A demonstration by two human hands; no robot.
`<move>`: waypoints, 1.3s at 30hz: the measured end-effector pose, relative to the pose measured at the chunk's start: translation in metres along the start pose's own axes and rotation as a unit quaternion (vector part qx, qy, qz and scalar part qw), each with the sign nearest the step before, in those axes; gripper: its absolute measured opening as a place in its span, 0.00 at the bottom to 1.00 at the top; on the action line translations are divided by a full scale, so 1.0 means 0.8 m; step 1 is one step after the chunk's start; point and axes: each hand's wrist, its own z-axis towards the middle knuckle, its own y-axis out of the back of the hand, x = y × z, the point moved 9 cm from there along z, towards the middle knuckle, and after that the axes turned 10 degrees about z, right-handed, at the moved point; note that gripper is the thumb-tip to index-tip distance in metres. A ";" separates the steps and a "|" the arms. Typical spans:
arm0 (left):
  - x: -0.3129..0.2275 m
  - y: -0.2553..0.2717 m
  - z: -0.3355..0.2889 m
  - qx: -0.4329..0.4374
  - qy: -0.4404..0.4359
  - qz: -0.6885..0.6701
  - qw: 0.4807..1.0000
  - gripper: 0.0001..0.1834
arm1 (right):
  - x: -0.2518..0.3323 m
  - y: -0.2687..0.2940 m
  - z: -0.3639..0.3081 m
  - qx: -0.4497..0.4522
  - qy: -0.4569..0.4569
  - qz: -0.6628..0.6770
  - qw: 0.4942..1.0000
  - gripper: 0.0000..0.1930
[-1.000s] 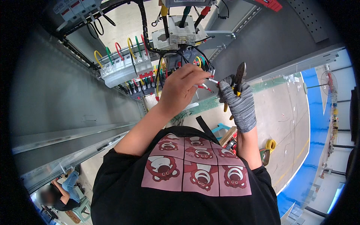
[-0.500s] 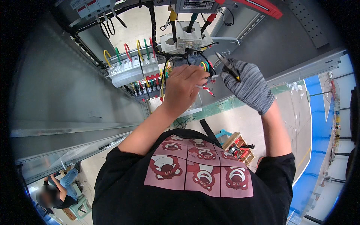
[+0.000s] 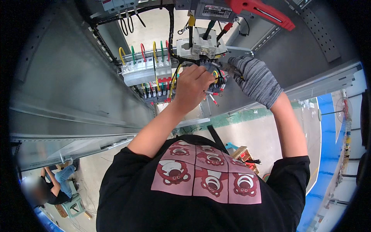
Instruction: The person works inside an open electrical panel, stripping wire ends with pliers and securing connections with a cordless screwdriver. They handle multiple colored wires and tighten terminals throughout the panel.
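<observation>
A bundle of thin wires [image 3: 215,83] in red, yellow, green and black, some tipped with red ferrules, hangs loose just under the white terminal block [image 3: 201,47] near the cabinet's top edge

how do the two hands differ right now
The left hand is bare, while the right hand wears a grey knit glove. The left hand pinches into the bundle of coloured wires from the middle of the picture; the right hand comes in from the right side, and whether it grips anything cannot be told. Both reach up to the same wiring below the grey terminal block inside the metal cabinet.
</observation>
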 end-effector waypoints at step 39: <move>-0.004 0.031 0.005 0.014 0.131 -0.014 0.991 0.14 | 0.057 0.042 0.071 -0.020 0.154 -0.009 0.988 0.16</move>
